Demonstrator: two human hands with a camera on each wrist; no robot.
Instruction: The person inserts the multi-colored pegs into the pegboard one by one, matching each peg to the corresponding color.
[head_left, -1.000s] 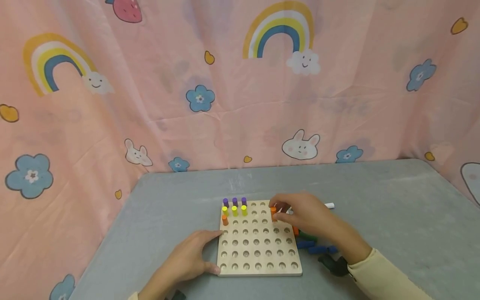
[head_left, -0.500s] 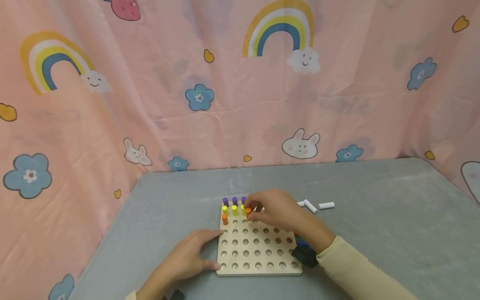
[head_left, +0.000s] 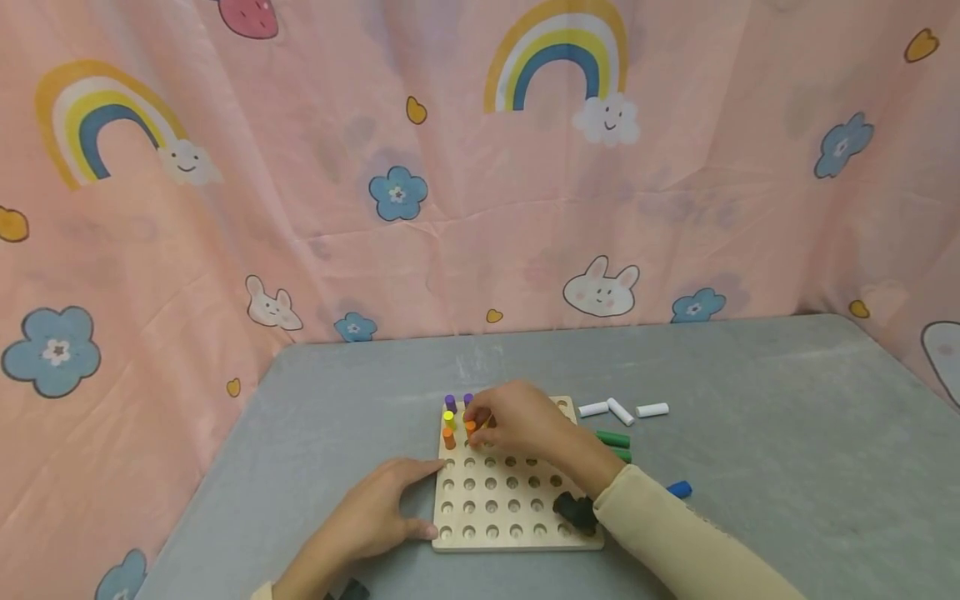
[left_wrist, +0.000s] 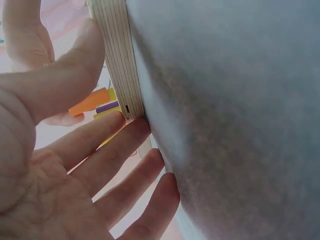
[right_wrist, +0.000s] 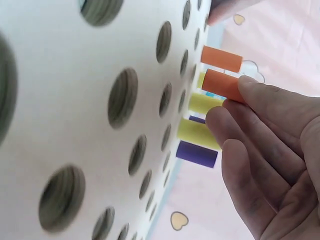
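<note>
A pale wooden board (head_left: pixel 517 548) with rows of round holes lies on the table. My right hand (head_left: pixel 525 421) pinches an orange peg (right_wrist: pixel 222 86) between thumb and fingertips, upright over the third row. Whether its lower end is inside a hole cannot be told. Beside it another orange peg (head_left: pixel 448 438) stands in the leftmost hole. Behind are yellow pegs (head_left: pixel 449 419) and purple pegs (head_left: pixel 450 403), partly hidden by my right hand. My left hand (head_left: pixel 375 508) rests against the board's left edge, fingers extended, thumb near the front corner.
Loose white pegs (head_left: pixel 621 412) lie right of the board's back corner. Green pegs (head_left: pixel 613 439) and a blue peg (head_left: pixel 679 489) are nearer my right sleeve (head_left: pixel 675 537), which covers part of that area. A pink printed curtain (head_left: pixel 465 250) hangs behind the grey table (head_left: pixel 765 417).
My right hand has carried the orange peg leftward across the board, from its right side to beside the standing orange peg. The left hand stays at the board's edge.
</note>
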